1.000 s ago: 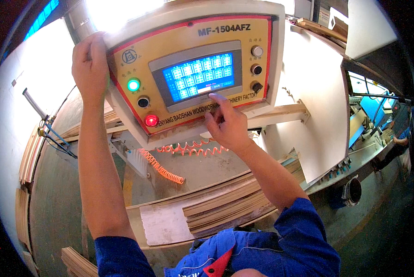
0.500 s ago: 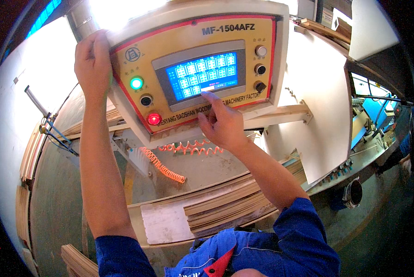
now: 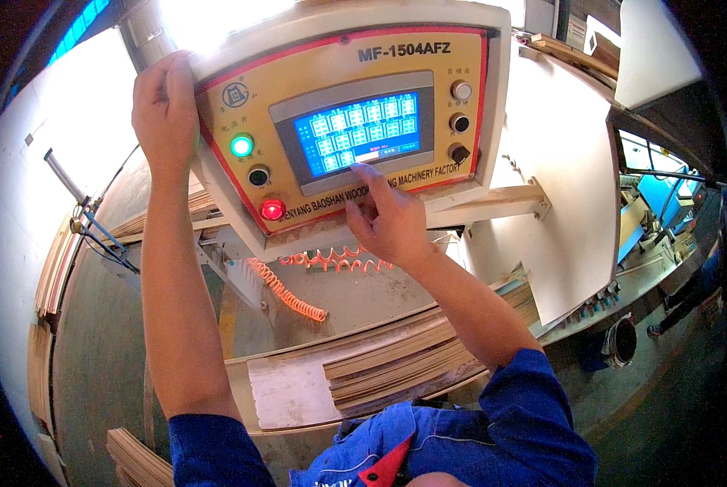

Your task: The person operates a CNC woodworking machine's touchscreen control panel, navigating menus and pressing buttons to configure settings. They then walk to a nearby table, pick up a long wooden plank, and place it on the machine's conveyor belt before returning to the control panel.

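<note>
Control panel, seen from below the operator's head: I take it as the landmark for everything else. My left hand is wrapped around the panel's upper left edge, fingers closed over the rim, bracing the box. My right hand reaches the panel's lower middle with the index finger extended to the bottom edge of the blue touch screen, the other fingers curled loosely beneath; it grips nothing. Left of the screen sit a lit green lamp, a dark button and a lit red lamp; right of the screen stands a column of three knobs. Below the panel hangs a coiled orange hose, and further below lie stacked wooden strips. I judge the panel to be a rigid metal housing on an arm, heavy enough to want steadying at its edge. The screen looks smooth and probably the most fragile part, so a light fingertip press suits it; the knobs would be taken between thumb and forefinger.
</note>
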A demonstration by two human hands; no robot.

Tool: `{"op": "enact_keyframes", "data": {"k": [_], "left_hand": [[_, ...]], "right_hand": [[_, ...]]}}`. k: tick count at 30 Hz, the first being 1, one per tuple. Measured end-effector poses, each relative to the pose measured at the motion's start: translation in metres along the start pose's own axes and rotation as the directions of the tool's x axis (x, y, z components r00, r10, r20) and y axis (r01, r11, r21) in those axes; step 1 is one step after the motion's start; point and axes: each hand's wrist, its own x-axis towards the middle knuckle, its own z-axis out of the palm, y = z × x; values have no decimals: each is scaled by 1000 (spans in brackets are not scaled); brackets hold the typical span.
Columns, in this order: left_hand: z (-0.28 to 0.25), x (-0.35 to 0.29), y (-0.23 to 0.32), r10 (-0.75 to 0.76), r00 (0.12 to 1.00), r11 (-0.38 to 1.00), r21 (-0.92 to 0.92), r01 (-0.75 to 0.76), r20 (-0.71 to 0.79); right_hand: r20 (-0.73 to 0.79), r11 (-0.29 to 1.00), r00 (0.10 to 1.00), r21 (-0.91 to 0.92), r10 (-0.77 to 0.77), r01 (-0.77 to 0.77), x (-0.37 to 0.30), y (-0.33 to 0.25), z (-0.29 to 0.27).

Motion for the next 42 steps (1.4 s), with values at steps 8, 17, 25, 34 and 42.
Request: {"op": "enact_keyframes", "data": {"k": [8, 17, 25, 34, 42], "left_hand": [[1, 1, -1, -37, 999, 999, -3, 37, 6], [0, 0, 1, -22, 1000, 1000, 13, 22, 14], [3, -1, -9, -11, 1000, 999, -47, 10, -20], [3, 0, -10, -8, 999, 995, -103, 4, -41], [3, 0, -6, 4, 999, 1000, -28, -5, -44]], "right_hand": [[-18, 1000, 1000, -15, -21, 21, 2, -2, 3], [14, 1000, 1000, -9, 12, -12, -1, -1, 3], [25, 1000, 1000, 10, 17, -17, -5, -5, 9], [99, 990, 986, 54, -137, 133, -14, -18, 28], [191, 992, 974, 10, -124, 125, -20, -14, 36]]}}
